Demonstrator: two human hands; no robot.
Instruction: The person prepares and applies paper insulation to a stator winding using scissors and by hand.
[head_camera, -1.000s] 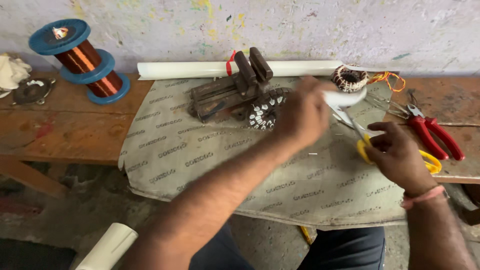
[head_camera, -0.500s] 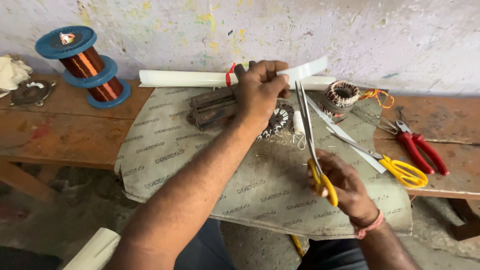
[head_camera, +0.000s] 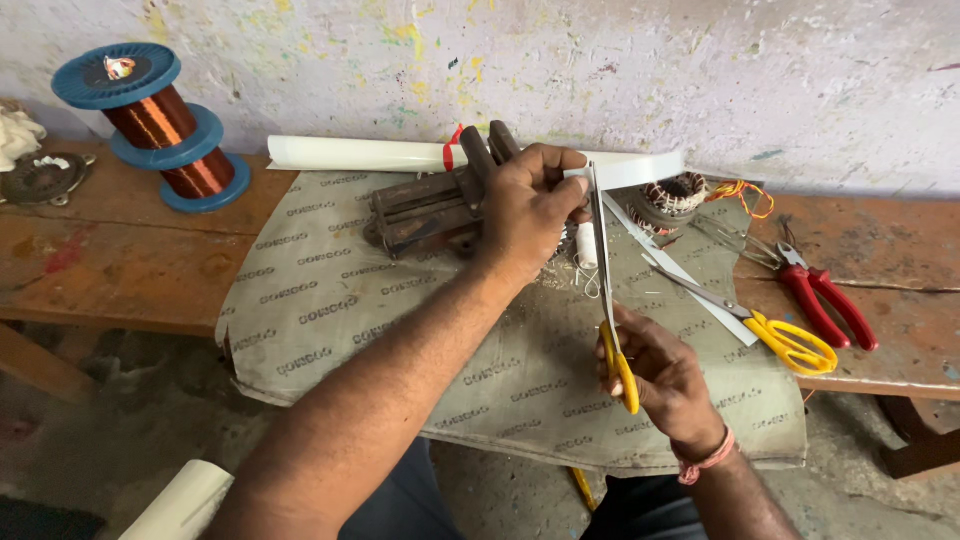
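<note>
Scissors (head_camera: 606, 262) with yellow handles are in my right hand (head_camera: 662, 378), which is closed around the handles, and the blades point away from me, up to the white strip (head_camera: 628, 170). My left hand (head_camera: 528, 205) pinches this strip by one end, between thumb and fingers, and holds it in the air just above the blade tips. As I judge it, the cut is only at its start: the blades meet the lower edge of the strip near my left fingers, and the strip looks whole on both sides. The strip is thin, flat and stiff like paper, and it goes out to the right with a slight upward tilt. Behind my left hand lie a dark metal tool (head_camera: 440, 200) and a long white roll (head_camera: 350, 154). To the right of my right hand, on the grey sheet (head_camera: 330, 300), lies a second pair of yellow scissors (head_camera: 770, 325), and beyond it red pliers (head_camera: 830, 300).
</note>
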